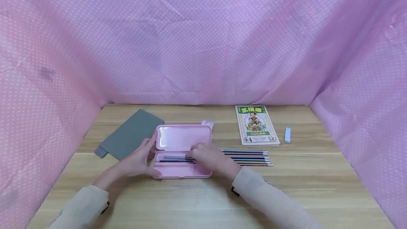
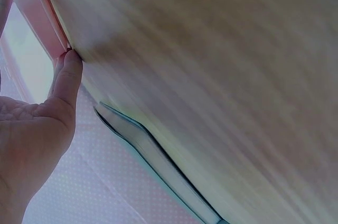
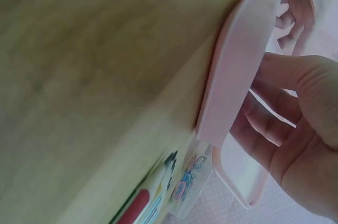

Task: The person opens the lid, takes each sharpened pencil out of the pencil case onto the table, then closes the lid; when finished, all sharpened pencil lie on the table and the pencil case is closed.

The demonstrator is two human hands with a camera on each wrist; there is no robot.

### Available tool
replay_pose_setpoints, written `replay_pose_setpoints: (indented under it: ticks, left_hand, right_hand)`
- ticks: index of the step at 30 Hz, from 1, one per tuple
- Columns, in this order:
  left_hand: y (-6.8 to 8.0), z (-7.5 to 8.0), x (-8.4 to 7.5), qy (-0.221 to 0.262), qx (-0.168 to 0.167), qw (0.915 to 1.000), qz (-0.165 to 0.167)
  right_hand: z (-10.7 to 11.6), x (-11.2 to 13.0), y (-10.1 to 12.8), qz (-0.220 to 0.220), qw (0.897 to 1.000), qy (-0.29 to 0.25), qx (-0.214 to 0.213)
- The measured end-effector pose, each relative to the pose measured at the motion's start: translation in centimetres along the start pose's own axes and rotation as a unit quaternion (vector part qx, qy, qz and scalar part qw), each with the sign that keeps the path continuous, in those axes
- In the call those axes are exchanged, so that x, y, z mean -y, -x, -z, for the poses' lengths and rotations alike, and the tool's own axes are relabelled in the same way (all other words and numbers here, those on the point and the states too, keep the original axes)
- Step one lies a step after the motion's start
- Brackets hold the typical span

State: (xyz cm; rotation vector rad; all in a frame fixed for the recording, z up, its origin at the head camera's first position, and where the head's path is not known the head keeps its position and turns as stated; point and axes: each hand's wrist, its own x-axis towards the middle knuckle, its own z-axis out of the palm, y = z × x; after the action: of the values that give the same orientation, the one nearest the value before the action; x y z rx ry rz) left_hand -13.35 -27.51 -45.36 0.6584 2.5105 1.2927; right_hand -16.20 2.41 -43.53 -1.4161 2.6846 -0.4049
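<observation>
An open pink pencil case (image 1: pixel 184 139) lies near the middle of the wooden table (image 1: pixel 197 200), its lid tipped back. My left hand (image 1: pixel 140 158) rests against the case's left end, fingers along the lid's edge and thumb at the front corner. The left wrist view shows that hand (image 2: pixel 31 123) with its thumb straight against the pink case (image 2: pixel 39 18). My right hand (image 1: pixel 206 156) reaches into the tray from the right and pinches the end of a dark pencil (image 1: pixel 175 159) lying inside. In the right wrist view, its curled fingers (image 3: pixel 274 118) sit behind the case wall (image 3: pixel 237 71).
Several pencils (image 1: pixel 251 158) lie in a row just right of the case. A yellow-green book (image 1: pixel 255 124) and a pale blue eraser (image 1: pixel 287 134) sit farther right. A grey pouch (image 1: pixel 131 133) lies at the left, and a small clip box (image 1: pixel 207 123) behind the lid. Pink dotted cloth walls the table.
</observation>
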Motion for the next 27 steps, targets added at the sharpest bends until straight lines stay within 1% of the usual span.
replay_pose_setpoints:
  ticks: [3, 8, 12, 14, 20, 27]
  left_hand:
    - [-0.09, 0.06, -0.19, 0.001, 0.001, 1.0, -0.001]
    - [-0.06, 0.03, -0.42, -0.002, 0.003, 0.9999, 0.011]
    - [-0.05, 0.01, -0.41, -0.004, 0.001, 0.9999, 0.01]
    - [-0.04, 0.02, -0.38, -0.004, 0.001, 1.0, 0.005]
    - [-0.04, 0.01, -0.31, -0.005, 0.002, 0.9999, 0.015]
    - [-0.08, -0.03, -0.15, -0.003, 0.0, 1.0, 0.004]
  right_hand:
    - [0.06, 0.17, -0.03, -0.008, 1.0, 0.012, 0.005]
    - [0.07, 0.17, 0.06, -0.029, 0.999, -0.031, 0.012]
    - [0.07, 0.13, 0.1, -0.039, 0.998, -0.053, 0.011]
    - [0.05, 0.13, 0.06, -0.043, 0.998, -0.054, 0.012]
    - [0.05, 0.29, -0.13, -0.054, 0.997, -0.049, 0.016]
    - [-0.11, 0.34, -0.15, -0.059, 0.997, -0.049, 0.014]
